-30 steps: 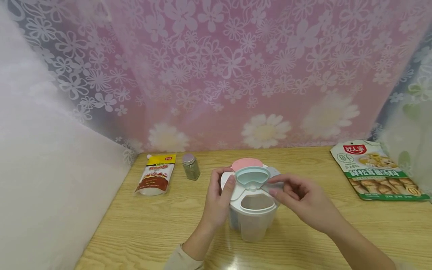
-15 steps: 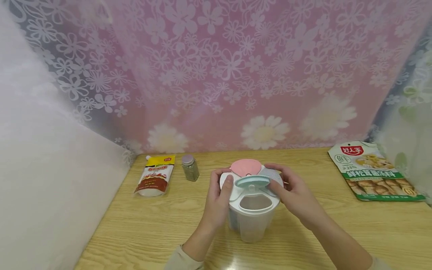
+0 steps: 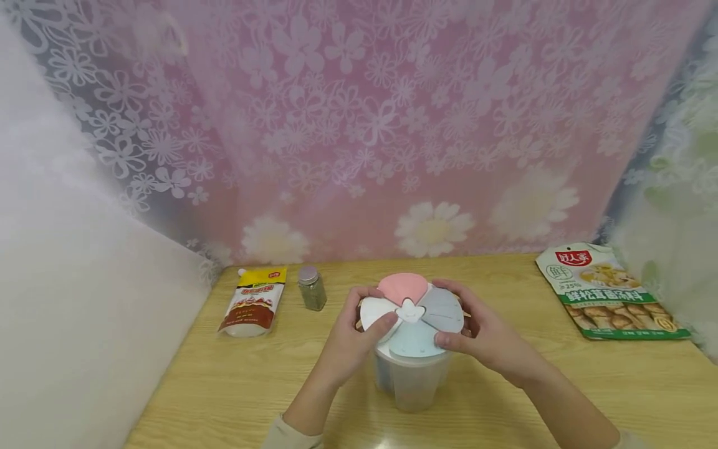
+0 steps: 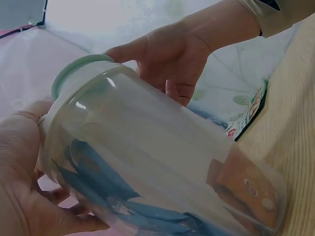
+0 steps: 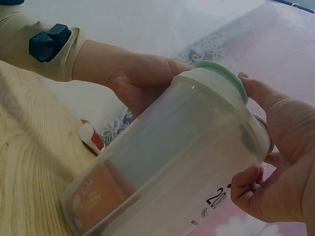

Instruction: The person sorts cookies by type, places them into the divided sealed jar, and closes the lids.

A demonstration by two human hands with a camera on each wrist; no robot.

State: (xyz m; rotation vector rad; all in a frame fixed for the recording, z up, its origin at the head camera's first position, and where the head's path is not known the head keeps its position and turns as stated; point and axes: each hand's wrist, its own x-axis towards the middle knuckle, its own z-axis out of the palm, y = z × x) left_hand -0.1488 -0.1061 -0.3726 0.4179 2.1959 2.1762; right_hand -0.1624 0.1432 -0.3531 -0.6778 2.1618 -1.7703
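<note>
A clear, multi-compartment storage canister [image 3: 414, 388] stands on the table, topped by petal-shaped flaps in pink, white, grey and light blue. The light blue flap [image 3: 416, 342] lies flat over the front compartment. My left hand [image 3: 346, 342] grips the canister's left side, thumb on top near the star-shaped centre. On the other side my right hand [image 3: 492, 333] holds the rim, its thumb on the edge between the blue and grey flaps. Blue packets [image 4: 106, 179] and an orange packet [image 4: 253, 189] show through the wall in the left wrist view.
Behind and left are a yellow-topped pouch [image 3: 253, 304] and a small glass spice jar [image 3: 312, 290] with a purple-grey cap. A white and green mushroom seasoning bag [image 3: 611, 296] lies at the right. Flowered curtain [image 3: 336, 137] hangs behind the table.
The light blue flap has swung down from raised to flat, covering the front opening. My right hand has moved from the raised flap to the canister's right rim; the left keeps its hold.
</note>
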